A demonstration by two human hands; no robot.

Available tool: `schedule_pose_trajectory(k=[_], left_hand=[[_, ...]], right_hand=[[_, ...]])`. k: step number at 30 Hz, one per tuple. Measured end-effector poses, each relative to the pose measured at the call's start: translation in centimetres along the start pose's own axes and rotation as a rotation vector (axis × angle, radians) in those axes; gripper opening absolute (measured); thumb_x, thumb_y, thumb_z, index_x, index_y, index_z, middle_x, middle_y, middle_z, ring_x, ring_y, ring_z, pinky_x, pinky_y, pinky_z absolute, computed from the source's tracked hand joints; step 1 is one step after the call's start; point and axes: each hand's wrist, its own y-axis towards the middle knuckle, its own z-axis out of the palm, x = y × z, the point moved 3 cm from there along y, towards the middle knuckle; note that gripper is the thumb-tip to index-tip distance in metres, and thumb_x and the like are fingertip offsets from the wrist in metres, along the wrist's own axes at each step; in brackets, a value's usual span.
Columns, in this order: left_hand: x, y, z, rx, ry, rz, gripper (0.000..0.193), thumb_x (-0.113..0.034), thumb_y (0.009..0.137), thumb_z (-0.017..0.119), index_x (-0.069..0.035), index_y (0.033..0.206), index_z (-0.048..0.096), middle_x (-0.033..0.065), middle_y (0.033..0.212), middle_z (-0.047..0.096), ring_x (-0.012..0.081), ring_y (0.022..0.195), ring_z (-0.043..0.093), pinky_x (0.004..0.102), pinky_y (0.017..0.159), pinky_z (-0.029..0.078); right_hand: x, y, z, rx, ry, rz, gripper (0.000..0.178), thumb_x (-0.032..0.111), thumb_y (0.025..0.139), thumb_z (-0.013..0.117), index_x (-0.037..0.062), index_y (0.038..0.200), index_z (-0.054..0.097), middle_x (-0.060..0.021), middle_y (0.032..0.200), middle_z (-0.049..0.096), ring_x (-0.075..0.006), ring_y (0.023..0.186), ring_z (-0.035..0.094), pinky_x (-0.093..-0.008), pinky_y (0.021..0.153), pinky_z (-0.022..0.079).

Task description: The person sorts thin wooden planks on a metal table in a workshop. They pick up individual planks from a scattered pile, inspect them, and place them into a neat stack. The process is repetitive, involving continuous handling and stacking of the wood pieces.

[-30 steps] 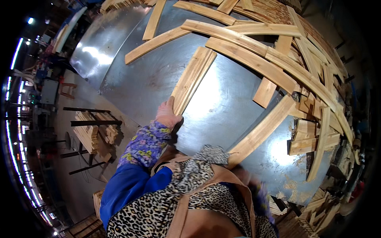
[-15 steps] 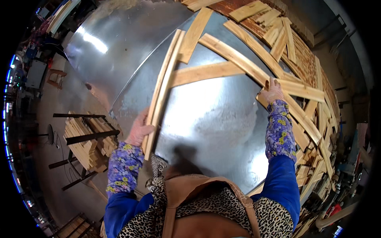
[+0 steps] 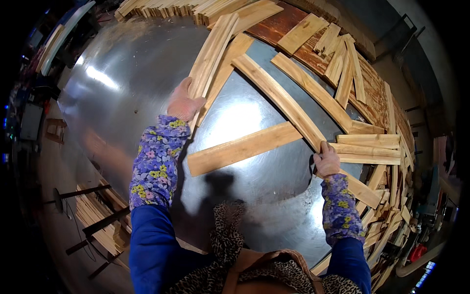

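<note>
My left hand grips a couple of long pale wooden boards laid side by side, its thumb on their right side. They slant away from me, and their far end reaches the boards at the table's far edge. Farther right, my right hand is closed on the near end of a long wooden board that slants up to the left. Between my hands a loose wooden plank lies on the shiny metal table. Another plank lies partly under the boards in my left hand.
Stacked boards line the table's far edge. To the right, many loose wood strips lie in a jumbled pile, and several short boards rest on a worn reddish surface. A dark-framed rack with wood stands at the lower left.
My left hand has carried its boards forward to the table's far side. My right hand is lower in view, at the board's near end. The view has shifted, and the loose plank lies fully exposed.
</note>
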Motion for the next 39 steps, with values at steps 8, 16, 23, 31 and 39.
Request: schedule_pose_trajectory(k=[8,16,23,31,39], left_hand=[[-7.1,1.3,4.2,0.213,0.504,-0.083,0.105,-0.027,0.08,0.086,-0.02,0.171,0.035,0.0235,0.154,0.055,0.041,0.144,0.057,0.0481,0.119,0.052],[-6.4,-1.1,2.8,0.287,0.382,-0.057,0.109,-0.023,0.078,0.09,-0.015,0.171,0.035,0.0281,0.149,0.059,0.0469,0.137,0.062,0.0499,0.117,0.053],[-14.5,11.5,1.5,-0.056,0.504,0.204,0.106,-0.033,0.076,0.093,-0.01,0.166,0.042,0.0276,0.144,0.065,0.0449,0.132,0.067,0.05,0.115,0.056],[-15.9,0.8,3.3,0.146,0.061,0.335,0.107,-0.032,0.074,0.091,-0.002,0.165,0.043,0.0278,0.148,0.064,0.0419,0.134,0.067,0.0481,0.117,0.053],[-2.0,-21.6,7.9,0.364,0.626,0.415,0.11,-0.034,0.08,0.086,-0.012,0.173,0.03,0.025,0.142,0.06,0.0442,0.136,0.059,0.0513,0.115,0.052]], right_hand=[[8.9,7.2,-3.5,-0.151,0.107,-0.134,0.1,0.054,0.082,0.085,0.0107,0.164,0.047,-0.0255,0.157,0.057,-0.0458,0.144,0.052,-0.0532,0.12,0.046],[9.7,-2.6,-2.5,-0.047,0.301,0.103,0.101,0.049,0.078,0.09,0.0084,0.16,0.048,-0.0273,0.142,0.064,-0.0453,0.137,0.055,-0.0527,0.116,0.049],[3.0,-15.6,3.9,-0.233,0.892,0.534,0.095,0.029,0.084,0.092,-0.0016,0.162,0.048,-0.0256,0.148,0.064,-0.0392,0.136,0.062,-0.0461,0.117,0.05],[-3.5,-25.0,8.5,-0.17,1.35,0.511,0.094,0.024,0.092,0.088,-0.0061,0.167,0.04,-0.0159,0.159,0.057,-0.0288,0.144,0.055,-0.0407,0.122,0.045],[-1.0,-23.0,4.6,0.117,1.721,0.36,0.091,0.061,0.095,0.082,0.0054,0.16,0.052,-0.0025,0.102,0.064,-0.0115,0.076,0.06,-0.0273,0.066,0.051]])
